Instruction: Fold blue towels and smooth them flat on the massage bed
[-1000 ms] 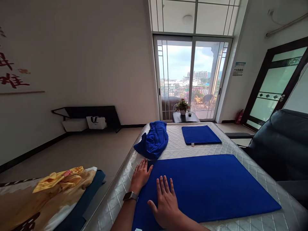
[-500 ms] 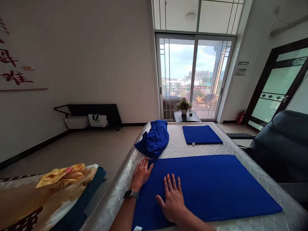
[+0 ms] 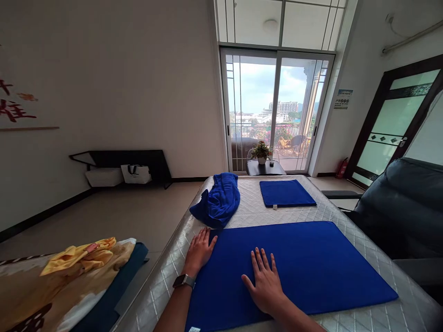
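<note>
A large blue cloth (image 3: 311,258) is spread flat on a quilted, silvery mattress (image 3: 247,203). Near its far left corner rests my left hand (image 3: 200,249), fingers apart, with a watch on the wrist. My right hand (image 3: 266,279) lies palm down on the left half of the cloth, its fingers spread and holding nothing. Beyond my left hand is a crumpled blue cloth (image 3: 219,200). A smaller, flat blue cloth (image 3: 287,192) sits farther back to the right, with a white tag on its front edge.
At the lower left, a yellow cloth (image 3: 81,256) lies on patterned bedding (image 3: 31,286). A dark leather chair (image 3: 404,207) stands on the right. A small table (image 3: 266,169) with a potted plant (image 3: 262,152) is beyond the mattress, before the glass doors.
My right hand has slid to the right across the large cloth. My left hand stays at the far left corner. The whole view has shifted slightly.
</note>
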The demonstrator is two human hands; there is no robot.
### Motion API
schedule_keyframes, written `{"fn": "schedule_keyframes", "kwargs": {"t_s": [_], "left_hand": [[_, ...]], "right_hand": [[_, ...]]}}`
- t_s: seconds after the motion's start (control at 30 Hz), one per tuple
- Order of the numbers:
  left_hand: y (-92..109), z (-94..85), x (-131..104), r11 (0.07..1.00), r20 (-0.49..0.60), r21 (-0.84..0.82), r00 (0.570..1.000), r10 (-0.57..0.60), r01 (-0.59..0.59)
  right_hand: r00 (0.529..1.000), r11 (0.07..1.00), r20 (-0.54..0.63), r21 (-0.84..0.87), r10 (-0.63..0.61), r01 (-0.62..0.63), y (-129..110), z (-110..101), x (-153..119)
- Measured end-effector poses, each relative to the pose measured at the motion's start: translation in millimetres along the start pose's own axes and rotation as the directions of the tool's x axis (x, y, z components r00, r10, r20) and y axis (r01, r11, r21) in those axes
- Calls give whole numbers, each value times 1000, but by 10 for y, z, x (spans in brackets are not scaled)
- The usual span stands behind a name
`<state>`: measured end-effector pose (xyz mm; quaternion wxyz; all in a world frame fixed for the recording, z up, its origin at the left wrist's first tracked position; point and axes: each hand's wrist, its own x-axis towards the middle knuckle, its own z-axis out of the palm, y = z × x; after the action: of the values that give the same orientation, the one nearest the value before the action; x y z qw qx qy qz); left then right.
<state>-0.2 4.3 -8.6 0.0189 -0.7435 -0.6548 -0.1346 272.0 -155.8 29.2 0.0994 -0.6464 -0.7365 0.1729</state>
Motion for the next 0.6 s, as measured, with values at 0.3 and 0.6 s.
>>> {"fn": "schedule_keyframes", "kwargs": {"t_s": [0.3, 0.6], "left_hand": [[-13, 21, 11, 1000, 5, 21, 1000, 2, -2], [-21, 26, 11, 1000, -14, 16, 1000, 4, -4]], "right_hand": [[996, 993, -8, -75, 91, -92, 326, -161, -53], [980, 971, -80, -142, 185, -195, 984, -298, -113]]}}
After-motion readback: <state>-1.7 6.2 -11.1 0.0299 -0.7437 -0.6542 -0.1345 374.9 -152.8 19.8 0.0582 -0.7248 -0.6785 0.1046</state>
